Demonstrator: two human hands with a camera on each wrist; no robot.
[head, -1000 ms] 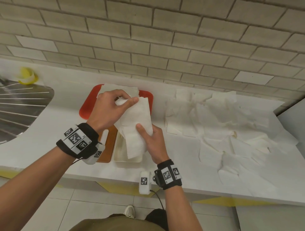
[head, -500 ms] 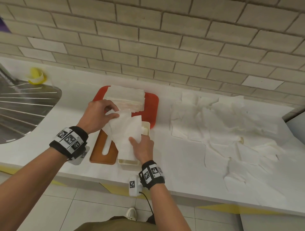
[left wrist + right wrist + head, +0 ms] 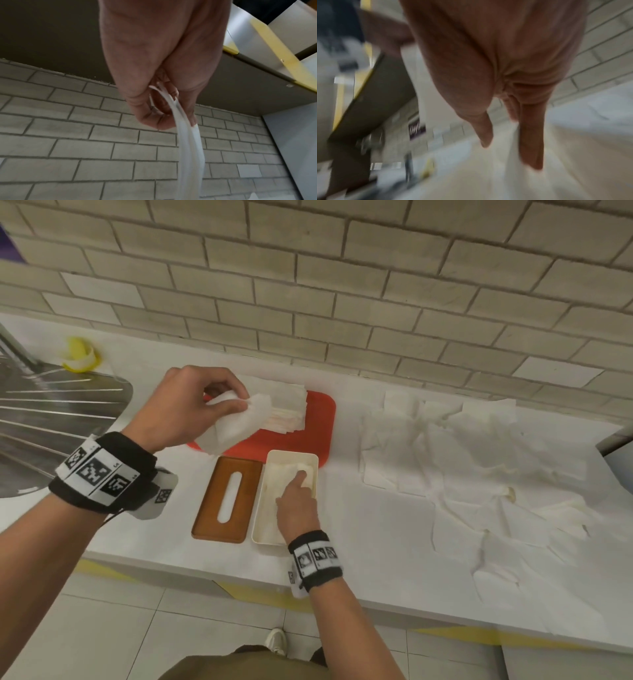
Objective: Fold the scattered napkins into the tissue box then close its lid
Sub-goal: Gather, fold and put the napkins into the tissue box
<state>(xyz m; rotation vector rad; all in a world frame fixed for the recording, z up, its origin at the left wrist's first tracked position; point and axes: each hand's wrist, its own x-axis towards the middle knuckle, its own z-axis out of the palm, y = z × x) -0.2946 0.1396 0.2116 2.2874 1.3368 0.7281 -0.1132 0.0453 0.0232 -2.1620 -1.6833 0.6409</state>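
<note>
Napkins (image 3: 479, 470) lie scattered and overlapping across the right part of the white counter (image 3: 359, 529), well apart from the box (image 3: 289, 457). That box, cream and open, sits near the counter's front edge with its far end touching the red tray (image 3: 308, 426). Just left of it, side by side, lies the brown lid (image 3: 209, 508), flat, its long slot facing up.

Inside the box the right hand (image 3: 296, 505) presses down on a white napkin, index finger straight; the right wrist view is blurred but shows its fingers (image 3: 530, 142) extended and holding nothing.

Above the tray's left end the left hand (image 3: 186, 409) holds a folded napkin (image 3: 236, 422) pinched between thumb and curled fingers (image 3: 154, 121); in the left wrist view the paper hangs from that pinch as several thin layers. A stack (image 3: 287, 409) of folded napkins rests on the tray behind it.

Farther left a steel drainboard (image 3: 51, 412) meets the counter, with a yellow object (image 3: 78, 357) beside it against the brick wall (image 3: 308, 285).
</note>
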